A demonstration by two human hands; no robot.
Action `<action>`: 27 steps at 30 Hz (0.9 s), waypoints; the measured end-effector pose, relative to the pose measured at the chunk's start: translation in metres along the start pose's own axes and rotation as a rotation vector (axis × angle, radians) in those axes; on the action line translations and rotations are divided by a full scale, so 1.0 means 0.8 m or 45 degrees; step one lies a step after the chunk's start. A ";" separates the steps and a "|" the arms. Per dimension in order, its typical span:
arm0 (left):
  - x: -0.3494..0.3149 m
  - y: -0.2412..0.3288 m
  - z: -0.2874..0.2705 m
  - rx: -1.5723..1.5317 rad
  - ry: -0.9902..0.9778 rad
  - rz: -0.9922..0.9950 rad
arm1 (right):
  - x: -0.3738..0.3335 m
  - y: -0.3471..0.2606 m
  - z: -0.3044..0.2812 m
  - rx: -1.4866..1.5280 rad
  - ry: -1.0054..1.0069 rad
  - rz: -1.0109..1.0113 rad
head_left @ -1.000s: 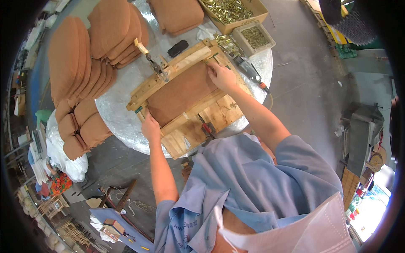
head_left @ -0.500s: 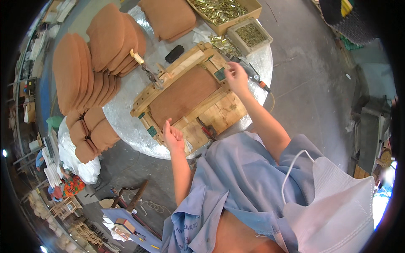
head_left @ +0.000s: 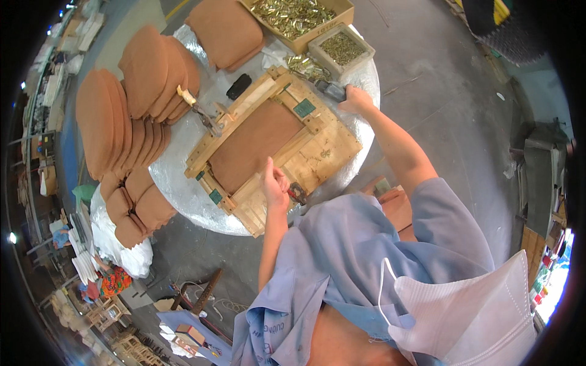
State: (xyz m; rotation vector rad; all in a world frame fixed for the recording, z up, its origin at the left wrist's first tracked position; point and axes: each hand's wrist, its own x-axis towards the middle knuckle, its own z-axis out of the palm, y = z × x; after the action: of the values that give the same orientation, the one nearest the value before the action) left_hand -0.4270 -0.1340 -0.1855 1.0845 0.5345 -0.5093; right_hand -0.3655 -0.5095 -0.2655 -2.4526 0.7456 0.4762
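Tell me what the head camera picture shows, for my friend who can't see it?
A person's left hand rests on a wooden seat frame with brown padding on a round silver table. Their right hand grips a dark tool; brown cushions are stacked beside it.

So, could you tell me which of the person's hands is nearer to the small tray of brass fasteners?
Right. The right hand grips a grey tool just below the small tray of brass fasteners; the left hand is much farther, at the wooden frame's near edge.
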 end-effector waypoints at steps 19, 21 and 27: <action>0.056 -0.063 0.170 0.621 -0.361 0.110 | -0.121 -0.019 -0.032 0.366 0.135 0.022; 0.062 -0.069 0.169 0.626 -0.366 0.130 | -0.123 -0.026 -0.040 0.523 -0.030 0.137; 0.045 -0.065 0.154 0.657 -0.346 -0.062 | -0.114 0.006 -0.020 0.376 0.119 0.069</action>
State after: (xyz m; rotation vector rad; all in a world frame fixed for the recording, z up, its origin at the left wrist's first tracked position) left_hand -0.4132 -0.2713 -0.1982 1.4641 0.1892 -0.8527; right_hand -0.4375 -0.4847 -0.2123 -2.1950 0.8568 0.2517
